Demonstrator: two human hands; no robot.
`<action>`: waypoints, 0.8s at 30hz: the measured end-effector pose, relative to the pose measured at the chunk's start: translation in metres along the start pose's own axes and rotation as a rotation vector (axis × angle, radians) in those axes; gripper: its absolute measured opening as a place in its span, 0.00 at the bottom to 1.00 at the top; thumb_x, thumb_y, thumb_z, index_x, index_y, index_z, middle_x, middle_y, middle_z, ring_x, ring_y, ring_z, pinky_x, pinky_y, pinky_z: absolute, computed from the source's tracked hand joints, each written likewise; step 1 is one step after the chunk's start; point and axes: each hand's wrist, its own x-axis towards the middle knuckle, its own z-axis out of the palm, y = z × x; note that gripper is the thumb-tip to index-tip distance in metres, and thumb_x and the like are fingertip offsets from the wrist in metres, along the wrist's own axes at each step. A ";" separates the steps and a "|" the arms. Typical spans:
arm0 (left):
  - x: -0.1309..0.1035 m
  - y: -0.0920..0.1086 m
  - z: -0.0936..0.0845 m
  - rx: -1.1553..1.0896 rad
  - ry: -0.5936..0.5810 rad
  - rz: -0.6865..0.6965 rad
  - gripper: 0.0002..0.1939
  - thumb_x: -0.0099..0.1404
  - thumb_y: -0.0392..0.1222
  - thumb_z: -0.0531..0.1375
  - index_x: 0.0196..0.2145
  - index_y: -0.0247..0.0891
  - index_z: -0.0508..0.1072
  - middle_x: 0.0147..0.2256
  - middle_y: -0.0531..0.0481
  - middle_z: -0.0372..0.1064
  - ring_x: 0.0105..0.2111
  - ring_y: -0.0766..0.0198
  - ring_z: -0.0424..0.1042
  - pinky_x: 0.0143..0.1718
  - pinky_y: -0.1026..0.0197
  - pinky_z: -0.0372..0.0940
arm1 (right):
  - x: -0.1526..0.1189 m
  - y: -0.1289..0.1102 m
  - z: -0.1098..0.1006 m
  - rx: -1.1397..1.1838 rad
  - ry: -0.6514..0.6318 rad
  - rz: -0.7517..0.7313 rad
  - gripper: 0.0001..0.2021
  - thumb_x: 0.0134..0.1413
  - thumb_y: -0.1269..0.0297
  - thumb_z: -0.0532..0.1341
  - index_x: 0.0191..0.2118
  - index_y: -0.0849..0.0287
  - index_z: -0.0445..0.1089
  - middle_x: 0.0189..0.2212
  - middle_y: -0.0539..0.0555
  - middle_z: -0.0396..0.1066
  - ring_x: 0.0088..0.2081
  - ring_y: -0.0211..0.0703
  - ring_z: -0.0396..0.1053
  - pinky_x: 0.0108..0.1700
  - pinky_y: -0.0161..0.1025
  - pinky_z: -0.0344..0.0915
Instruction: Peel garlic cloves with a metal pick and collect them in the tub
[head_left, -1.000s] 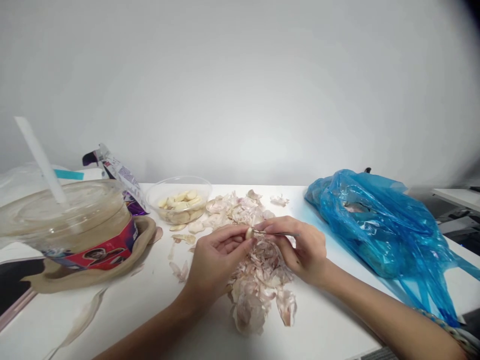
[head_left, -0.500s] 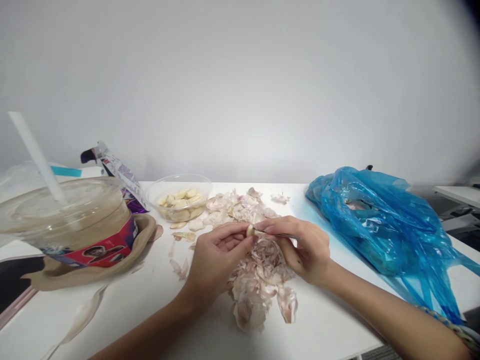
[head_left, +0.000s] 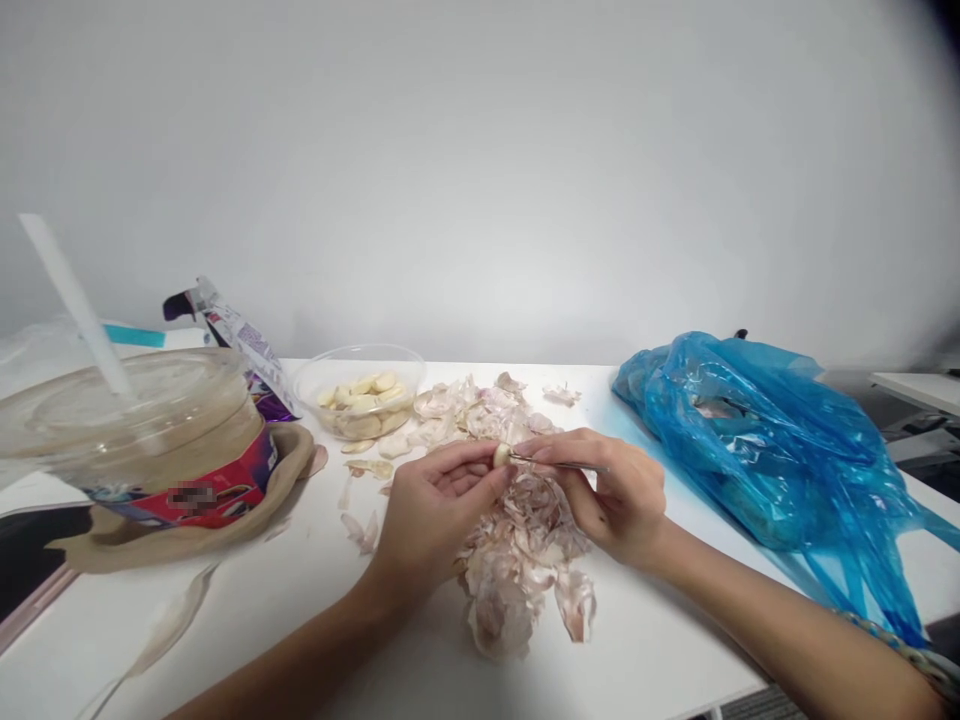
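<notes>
Between thumb and fingertips, my left hand (head_left: 442, 500) pinches a pale garlic clove (head_left: 502, 456). My right hand (head_left: 611, 495) grips a thin metal tool (head_left: 562, 464), whose tip touches the clove's right side. Papery garlic skins (head_left: 504, 600) lie heaped below and behind both hands. Behind my left hand, a clear plastic bowl (head_left: 360, 356) holds several peeled cloves (head_left: 364, 396). Part of the tool is hidden by the fingers of my right hand.
A large lidded drink cup (head_left: 172, 440) with a straw sits at the left in a brown cardboard holder (head_left: 292, 470), near a purple and white packet (head_left: 255, 350). A blue plastic bag (head_left: 757, 450) lies at the right on the white table (head_left: 652, 650).
The metal tool in my right hand now lies at a slightly different angle, with more of its shaft showing. My left hand stays almost in place around the clove.
</notes>
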 end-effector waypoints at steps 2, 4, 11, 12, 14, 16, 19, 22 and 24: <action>0.000 0.001 0.001 0.001 0.013 -0.010 0.12 0.45 0.36 0.69 0.31 0.35 0.78 0.28 0.53 0.78 0.30 0.66 0.75 0.32 0.72 0.70 | 0.000 0.000 0.000 -0.001 0.001 0.005 0.14 0.51 0.83 0.55 0.41 0.61 0.67 0.34 0.56 0.76 0.36 0.39 0.74 0.34 0.36 0.73; 0.000 0.002 0.001 0.000 0.022 -0.021 0.13 0.45 0.37 0.69 0.31 0.35 0.78 0.28 0.52 0.78 0.30 0.66 0.75 0.32 0.71 0.70 | -0.001 0.001 0.000 -0.002 -0.002 0.009 0.14 0.51 0.84 0.55 0.41 0.61 0.67 0.34 0.55 0.76 0.36 0.39 0.74 0.34 0.37 0.73; 0.000 0.001 0.000 -0.010 0.018 -0.027 0.12 0.46 0.38 0.69 0.31 0.35 0.77 0.29 0.51 0.78 0.31 0.64 0.76 0.33 0.70 0.70 | -0.003 0.001 0.000 -0.013 -0.004 0.004 0.14 0.50 0.83 0.55 0.41 0.61 0.67 0.33 0.54 0.76 0.35 0.39 0.74 0.34 0.36 0.73; 0.000 0.001 0.000 -0.014 0.021 -0.031 0.12 0.46 0.38 0.69 0.32 0.35 0.77 0.28 0.52 0.78 0.31 0.64 0.76 0.33 0.70 0.70 | -0.003 0.001 -0.001 -0.013 -0.007 0.005 0.14 0.51 0.83 0.55 0.41 0.61 0.67 0.33 0.54 0.76 0.35 0.39 0.74 0.34 0.37 0.73; 0.000 0.002 0.001 -0.025 0.017 -0.047 0.13 0.46 0.39 0.69 0.32 0.36 0.77 0.27 0.52 0.78 0.30 0.64 0.76 0.31 0.69 0.71 | -0.003 0.000 -0.001 -0.010 -0.009 0.010 0.14 0.51 0.82 0.55 0.42 0.61 0.67 0.33 0.54 0.76 0.35 0.39 0.74 0.34 0.37 0.73; -0.001 0.003 0.001 -0.030 0.014 -0.063 0.13 0.46 0.39 0.69 0.33 0.36 0.77 0.25 0.52 0.77 0.29 0.64 0.76 0.30 0.70 0.71 | -0.003 0.000 -0.001 -0.008 -0.009 0.014 0.15 0.51 0.83 0.55 0.42 0.60 0.67 0.34 0.54 0.76 0.35 0.39 0.74 0.34 0.37 0.73; -0.002 0.004 0.000 -0.022 0.008 -0.066 0.16 0.46 0.39 0.69 0.36 0.36 0.76 0.27 0.53 0.77 0.29 0.66 0.75 0.30 0.71 0.70 | -0.002 0.001 0.000 -0.010 0.002 0.006 0.15 0.51 0.83 0.56 0.42 0.60 0.67 0.33 0.54 0.76 0.35 0.39 0.74 0.33 0.37 0.73; -0.002 0.004 0.000 -0.016 -0.020 -0.057 0.18 0.48 0.38 0.68 0.39 0.37 0.76 0.28 0.53 0.76 0.30 0.67 0.74 0.31 0.72 0.70 | -0.001 0.003 0.001 -0.015 0.023 0.004 0.14 0.50 0.83 0.56 0.41 0.61 0.67 0.33 0.54 0.76 0.34 0.39 0.74 0.32 0.37 0.72; -0.002 0.004 0.000 -0.019 -0.030 -0.049 0.17 0.48 0.37 0.68 0.38 0.38 0.76 0.27 0.54 0.75 0.30 0.69 0.74 0.32 0.72 0.69 | -0.001 0.004 0.001 -0.014 0.027 0.009 0.15 0.50 0.84 0.56 0.41 0.61 0.67 0.33 0.55 0.76 0.34 0.39 0.74 0.33 0.37 0.72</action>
